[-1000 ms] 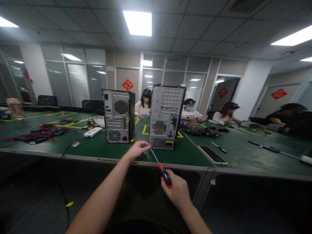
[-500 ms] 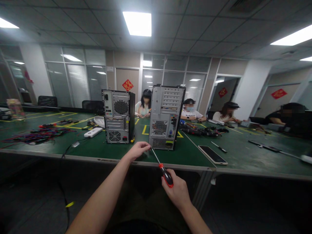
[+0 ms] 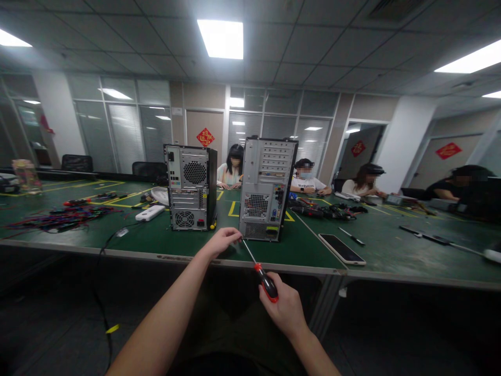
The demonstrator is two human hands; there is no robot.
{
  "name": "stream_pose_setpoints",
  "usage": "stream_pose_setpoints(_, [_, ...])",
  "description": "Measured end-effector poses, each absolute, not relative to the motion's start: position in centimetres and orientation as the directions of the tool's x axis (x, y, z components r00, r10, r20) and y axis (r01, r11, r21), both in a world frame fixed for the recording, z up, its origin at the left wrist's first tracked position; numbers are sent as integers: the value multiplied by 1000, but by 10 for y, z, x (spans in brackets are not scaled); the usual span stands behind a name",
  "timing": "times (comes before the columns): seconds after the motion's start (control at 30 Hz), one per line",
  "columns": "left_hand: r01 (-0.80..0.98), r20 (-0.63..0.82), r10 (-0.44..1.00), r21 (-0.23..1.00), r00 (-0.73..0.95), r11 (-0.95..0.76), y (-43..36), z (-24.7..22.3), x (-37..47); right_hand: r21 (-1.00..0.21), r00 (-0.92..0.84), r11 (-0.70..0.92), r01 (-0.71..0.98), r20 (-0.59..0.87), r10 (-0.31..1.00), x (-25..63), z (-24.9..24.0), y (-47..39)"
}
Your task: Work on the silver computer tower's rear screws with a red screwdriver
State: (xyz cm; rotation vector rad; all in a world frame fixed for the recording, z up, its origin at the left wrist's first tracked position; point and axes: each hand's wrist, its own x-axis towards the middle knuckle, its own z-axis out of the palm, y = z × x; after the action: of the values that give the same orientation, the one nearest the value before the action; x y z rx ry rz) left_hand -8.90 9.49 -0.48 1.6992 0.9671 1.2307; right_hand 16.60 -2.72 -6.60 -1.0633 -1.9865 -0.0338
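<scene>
Wrapped in my right hand (image 3: 285,303) is the black and red handle of a screwdriver (image 3: 267,285), its shaft slanting up and left. At the screwdriver's tip, my left hand (image 3: 225,241) has its thumb and fingers pinched together. Whether a small part sits in that pinch is hidden. The fingers are close to the lower left corner of a tall computer case (image 3: 256,188), which stands upright with its rear panel towards me; I cannot tell if they touch it. A smaller computer case (image 3: 188,201) stands upright to the left, also rear side forward.
A phone (image 3: 341,249) and another screwdriver (image 3: 351,236) lie to the right. Loose wires (image 3: 62,216), a white power strip (image 3: 150,212) and a white basket (image 3: 160,196) are on the left of the green table (image 3: 129,243). Several people sit across it.
</scene>
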Motion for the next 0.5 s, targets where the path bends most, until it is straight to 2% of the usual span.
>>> stream_pose_setpoints(0.23, [130,342,911,917,230,-377,93,-2,-87,-349,-263,632,692,693,671,165,-65,-29])
stream_pose_setpoints(0.5, [160,355,906,905,229,-395,96,-6,-87,-181,-293,643,744,776,558,168,-69,-25])
